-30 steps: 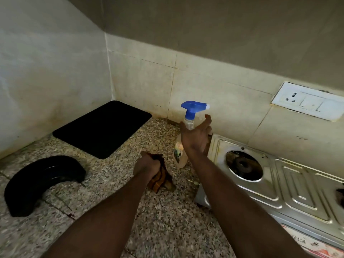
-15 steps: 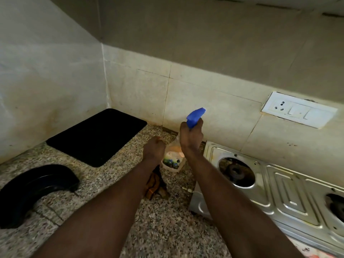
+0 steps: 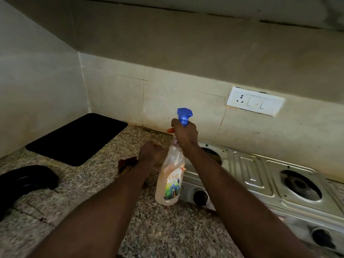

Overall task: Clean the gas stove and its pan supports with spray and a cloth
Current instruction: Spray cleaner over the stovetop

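Now, your right hand [image 3: 185,134] is raised at about 12 o'clock from the middle of the view, forearm reaching up from 5 o'clock. Its fingers are wrapped tight round the neck of the clear plastic spray bottle [image 3: 170,183], just under the blue trigger head [image 3: 184,115]. The bottle hangs tilted from that grip, its base swung toward you, and it looks lifted clear of the speckled granite desk [image 3: 167,233]. A pale peach liquid fills the lower, labelled part of the bottle; the upper part looks clear.

Your left hand [image 3: 149,153] sits just at 9 o'clock of the bottle, curled into a fist with the knuckles turned away from you. The crumpled brown cloth [image 3: 128,163] shows at 9 o'clock of that wrist, low on the desk. You cannot tell from here whether the fist pinches the cloth or merely sits over it.

The stainless-steel two-burner gas stove [image 3: 251,174] lies at 3 o'clock of the bottle, against the tiled wall, its front left corner just beside the bottle's base. A flat black rectangular mat [image 3: 78,138] lies at 10 o'clock, in the desk's corner.
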